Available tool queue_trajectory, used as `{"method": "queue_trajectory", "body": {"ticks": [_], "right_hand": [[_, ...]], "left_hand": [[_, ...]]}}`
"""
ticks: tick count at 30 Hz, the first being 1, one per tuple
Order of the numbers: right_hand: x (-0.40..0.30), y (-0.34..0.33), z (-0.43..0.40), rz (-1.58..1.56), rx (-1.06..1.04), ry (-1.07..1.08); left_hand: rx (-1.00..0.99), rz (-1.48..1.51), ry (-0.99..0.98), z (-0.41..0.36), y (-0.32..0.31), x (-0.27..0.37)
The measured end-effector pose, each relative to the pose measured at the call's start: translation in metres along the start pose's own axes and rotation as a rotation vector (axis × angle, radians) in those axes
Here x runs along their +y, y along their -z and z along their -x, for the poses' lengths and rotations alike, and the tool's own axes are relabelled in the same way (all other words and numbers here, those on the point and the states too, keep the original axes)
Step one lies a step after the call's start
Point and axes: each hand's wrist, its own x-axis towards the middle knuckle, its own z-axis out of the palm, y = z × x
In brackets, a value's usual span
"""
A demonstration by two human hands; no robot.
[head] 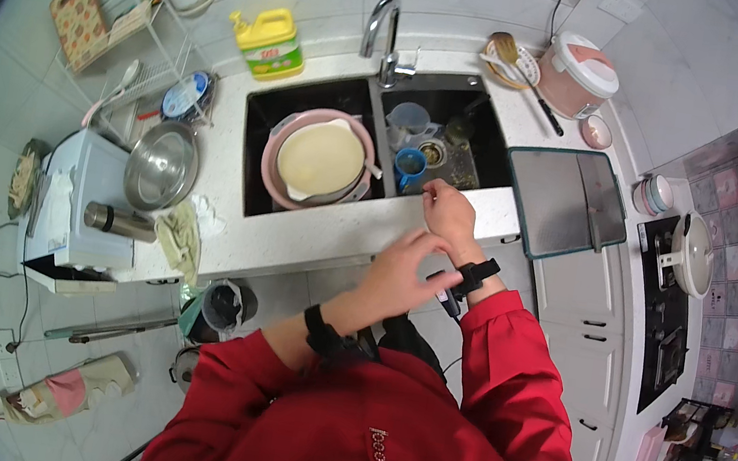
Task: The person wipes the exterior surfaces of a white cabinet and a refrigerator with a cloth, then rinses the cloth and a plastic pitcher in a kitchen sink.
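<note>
My left hand point(405, 273) is at my right wrist, its fingers apart beside the black strap there, with nothing seen in it. My right hand point(449, 212) hangs over the counter's front edge, fingers loosely curled, just below the right sink basin; whether it holds anything is hidden. In that basin point(495, 153) are a blue cup point(410, 164), a clear plastic jug point(408, 120) and a drain strainer point(432, 154) with food scraps. The left basin point(255, 142) holds a pink basin point(270, 157) with a cream-coloured bowl point(321, 157) inside. A chrome faucet point(391, 41) stands behind.
Left of the sink stand a steel bowl point(162, 165), a steel flask point(120, 222), a green cloth point(178, 239) and a yellow detergent jug point(267, 47). To the right are a spatula point(539, 95), a rice cooker point(578, 76), a green-rimmed board point(562, 206) and a lidded pan point(694, 254) on the stove.
</note>
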Motion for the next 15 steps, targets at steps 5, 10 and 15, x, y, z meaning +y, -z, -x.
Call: {"method": "queue_trajectory", "body": {"ticks": [5,10,15], "right_hand": [[0.065,0.021,-0.051,-0.613,-0.036,-0.302],[0.085,0.031,-0.078,-1.369,-0.053,-0.562],[0.118,0.021,-0.085,-0.387,0.081,-0.022]], "left_hand": [[-0.126,0.262,0.276,-0.040,-0.068,0.021],[-0.078,0.221,0.272,-0.083,-0.099,0.024],[-0.159,0.177,0.330,-0.114,-0.103,0.028]]}}
